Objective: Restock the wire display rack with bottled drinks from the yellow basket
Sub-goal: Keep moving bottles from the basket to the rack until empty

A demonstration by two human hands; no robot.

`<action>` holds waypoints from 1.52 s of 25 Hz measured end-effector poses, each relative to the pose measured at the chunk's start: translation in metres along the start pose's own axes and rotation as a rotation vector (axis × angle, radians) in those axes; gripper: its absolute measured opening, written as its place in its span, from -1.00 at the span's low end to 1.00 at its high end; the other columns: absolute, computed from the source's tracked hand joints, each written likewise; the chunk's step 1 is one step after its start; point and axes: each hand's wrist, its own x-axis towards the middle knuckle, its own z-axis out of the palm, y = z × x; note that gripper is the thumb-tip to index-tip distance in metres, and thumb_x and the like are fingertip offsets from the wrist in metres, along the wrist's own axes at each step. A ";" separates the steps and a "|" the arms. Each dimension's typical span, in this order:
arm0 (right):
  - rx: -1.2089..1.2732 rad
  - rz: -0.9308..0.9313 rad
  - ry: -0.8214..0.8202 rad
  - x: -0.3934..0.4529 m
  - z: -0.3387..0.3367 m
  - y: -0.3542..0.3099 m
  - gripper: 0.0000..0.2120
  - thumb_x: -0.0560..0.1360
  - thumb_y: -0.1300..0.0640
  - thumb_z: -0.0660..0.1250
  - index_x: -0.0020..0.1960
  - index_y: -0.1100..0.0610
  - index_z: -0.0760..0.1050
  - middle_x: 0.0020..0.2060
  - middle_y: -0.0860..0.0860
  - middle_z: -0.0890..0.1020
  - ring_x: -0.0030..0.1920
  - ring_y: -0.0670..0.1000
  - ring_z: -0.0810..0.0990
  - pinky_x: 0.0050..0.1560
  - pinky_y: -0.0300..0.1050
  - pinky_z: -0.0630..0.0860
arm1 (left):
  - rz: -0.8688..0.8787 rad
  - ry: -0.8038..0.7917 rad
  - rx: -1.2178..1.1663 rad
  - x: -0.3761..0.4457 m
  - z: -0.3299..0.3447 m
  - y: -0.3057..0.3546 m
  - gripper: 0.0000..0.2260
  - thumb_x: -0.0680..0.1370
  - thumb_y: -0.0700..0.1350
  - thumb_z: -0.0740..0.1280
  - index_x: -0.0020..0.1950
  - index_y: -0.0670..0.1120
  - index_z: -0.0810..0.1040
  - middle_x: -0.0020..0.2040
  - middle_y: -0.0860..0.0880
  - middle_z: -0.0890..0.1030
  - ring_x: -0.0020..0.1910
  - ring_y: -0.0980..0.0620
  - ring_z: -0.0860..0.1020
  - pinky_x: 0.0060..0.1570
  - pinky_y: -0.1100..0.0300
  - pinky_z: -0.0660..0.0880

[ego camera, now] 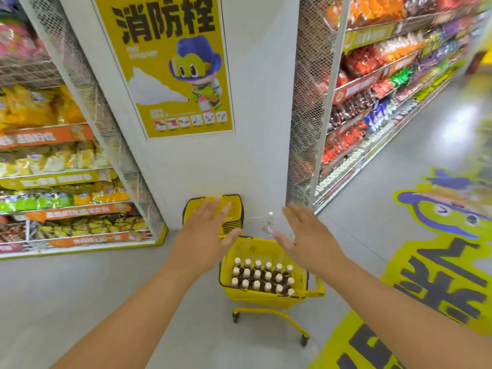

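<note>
Both hands, left [205, 230] and right [306, 235], hover spread flat and empty above the basket [266, 295], which sits on a wheeled cart on the floor, full of upright bottles [262, 275]. Judging by this, restocking has not begun and the reach for a first bottle is the step in hand. Next calls for lowering a hand, gripping a bottle by its neck, then finding the rack, which I cannot pick out here.

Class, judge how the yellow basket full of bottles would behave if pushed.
The basket probably rolls easily, since it sits on a wheeled frame. It likely feels heavy, as bottles fill it in rows. The tightly packed bottles may rattle but seem unlikely to topple.
</note>
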 end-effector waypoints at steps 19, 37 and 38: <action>-0.073 -0.008 -0.397 0.286 0.252 0.067 -0.31 0.59 -0.32 0.06 0.48 0.15 0.43 0.46 0.13 0.49 0.45 0.21 0.48 0.34 0.16 0.54 | 0.004 -0.326 -0.035 0.245 0.286 -0.156 -0.34 0.54 0.33 0.08 0.51 -0.01 0.45 0.55 -0.13 0.38 0.52 -0.18 0.35 0.41 -0.10 0.39; 0.062 -0.044 -0.754 0.291 0.642 0.181 -0.28 0.63 -0.26 0.18 0.65 0.09 0.12 0.64 0.03 0.17 0.64 0.08 0.09 0.55 0.08 0.22 | -0.398 -0.656 -0.358 0.207 0.657 -0.181 -0.40 0.67 0.08 0.23 0.65 0.00 0.08 0.63 -0.03 0.20 0.57 -0.05 0.24 0.39 0.00 0.36; 0.083 -0.046 -0.742 0.290 0.651 0.183 -0.29 0.62 -0.23 0.22 0.64 0.11 0.16 0.62 0.05 0.23 0.62 0.10 0.16 0.53 0.10 0.28 | -0.435 -0.662 -0.397 0.207 0.668 -0.181 -0.40 0.66 0.03 0.26 0.65 0.00 0.08 0.62 -0.05 0.22 0.55 -0.07 0.28 0.39 0.01 0.35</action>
